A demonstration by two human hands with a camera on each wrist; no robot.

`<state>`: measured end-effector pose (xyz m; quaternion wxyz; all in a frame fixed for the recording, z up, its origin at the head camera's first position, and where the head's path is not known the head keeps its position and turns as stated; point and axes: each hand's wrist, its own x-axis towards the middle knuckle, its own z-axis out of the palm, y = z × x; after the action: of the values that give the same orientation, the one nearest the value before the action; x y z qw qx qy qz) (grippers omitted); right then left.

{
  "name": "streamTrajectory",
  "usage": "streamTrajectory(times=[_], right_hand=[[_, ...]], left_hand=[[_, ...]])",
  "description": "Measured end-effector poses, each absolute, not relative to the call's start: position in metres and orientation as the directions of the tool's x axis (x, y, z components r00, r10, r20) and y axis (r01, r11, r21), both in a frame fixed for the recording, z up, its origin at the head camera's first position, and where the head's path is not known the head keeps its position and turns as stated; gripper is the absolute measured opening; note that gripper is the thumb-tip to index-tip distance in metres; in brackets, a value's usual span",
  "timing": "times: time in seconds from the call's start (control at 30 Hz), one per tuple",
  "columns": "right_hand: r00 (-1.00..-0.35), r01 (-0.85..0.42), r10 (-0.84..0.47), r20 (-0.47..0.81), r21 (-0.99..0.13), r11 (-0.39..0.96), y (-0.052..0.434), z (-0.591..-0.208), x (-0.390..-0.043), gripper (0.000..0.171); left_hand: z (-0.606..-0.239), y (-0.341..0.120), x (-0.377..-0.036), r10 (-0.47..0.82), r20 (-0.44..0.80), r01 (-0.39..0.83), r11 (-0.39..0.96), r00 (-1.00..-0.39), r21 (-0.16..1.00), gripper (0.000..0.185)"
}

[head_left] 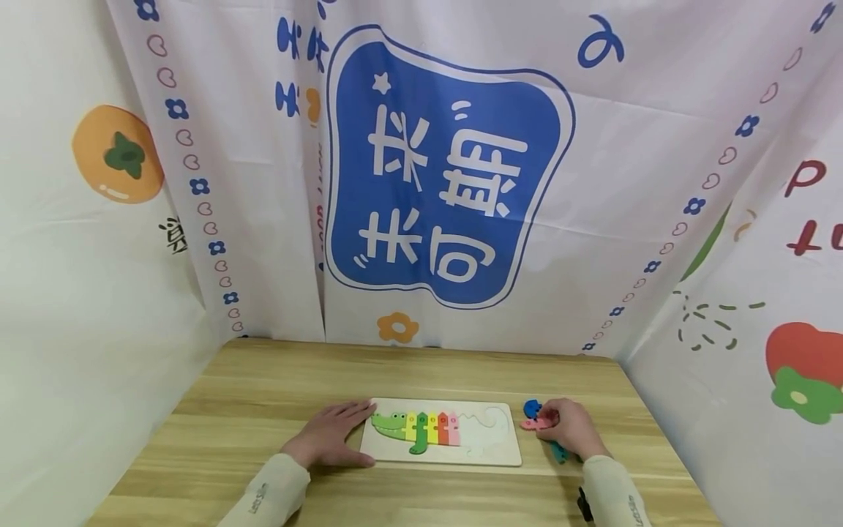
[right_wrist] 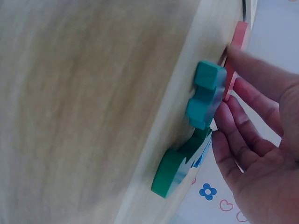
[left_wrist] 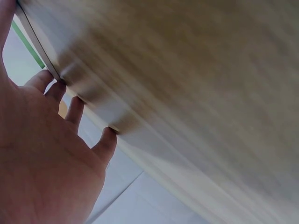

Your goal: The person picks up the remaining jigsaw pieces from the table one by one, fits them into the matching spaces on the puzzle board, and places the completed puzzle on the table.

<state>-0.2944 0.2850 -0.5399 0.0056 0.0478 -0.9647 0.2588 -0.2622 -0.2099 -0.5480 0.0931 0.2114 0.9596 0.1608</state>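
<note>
A pale wooden puzzle board lies on the table, with a crocodile head and several coloured pieces filling its left part; the right part shows bare outlines. My left hand rests at the board's left edge, thumb and fingers spread and fairly straight. To the right of the board, my right hand pinches a pink puzzle piece between thumb and fingers, low over the table. Beside that hand lie a teal piece and a green piece. A blue piece sits just behind the pink one.
The wooden table reaches back to a printed white curtain, with more white cloth on both sides. A small black object shows beside the right sleeve.
</note>
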Motion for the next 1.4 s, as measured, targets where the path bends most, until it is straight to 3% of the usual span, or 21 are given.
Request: streamTrajectory(times=[0.3,0.67,0.73,0.87,0.97,1.2,1.4], right_hand=[[-0.99,-0.137,-0.136,0.035,-0.461,0.877,0.277,-0.539,-0.299,0.01],[-0.997,-0.063,-0.083,-0.004,-0.609,0.791,0.279,-0.532,-0.291,0.022],[-0.997,-0.041,-0.075,-0.02,-0.682,0.73,0.277,-0.531,-0.292,0.027],[-0.998,0.039,-0.027,-0.059,-0.879,0.475,0.272,-0.531,-0.29,0.027],[-0.998,0.062,-0.004,-0.066,-0.951,0.303,0.267,-0.534,-0.288,0.028],[-0.995,0.089,0.057,-0.08,-0.976,0.196,0.258,-0.537,-0.289,0.031],[-0.997,0.071,0.027,-0.067,-0.982,0.177,0.252,-0.532,-0.291,0.05]], left_hand=[[-0.548,-0.213,-0.265,0.428,-0.107,0.369,0.861,-0.897,0.351,0.104],[-0.551,-0.208,-0.267,0.443,-0.105,0.382,0.852,-0.89,0.359,0.104],[-0.551,-0.208,-0.267,0.437,-0.105,0.376,0.854,-0.893,0.359,0.104],[-0.551,-0.208,-0.265,0.428,-0.114,0.367,0.861,-0.897,0.352,0.104],[-0.549,-0.208,-0.261,0.422,-0.124,0.358,0.864,-0.898,0.354,0.104],[-0.544,-0.209,-0.257,0.42,-0.134,0.349,0.863,-0.898,0.365,0.103],[-0.543,-0.209,-0.257,0.417,-0.132,0.348,0.865,-0.899,0.363,0.103]])
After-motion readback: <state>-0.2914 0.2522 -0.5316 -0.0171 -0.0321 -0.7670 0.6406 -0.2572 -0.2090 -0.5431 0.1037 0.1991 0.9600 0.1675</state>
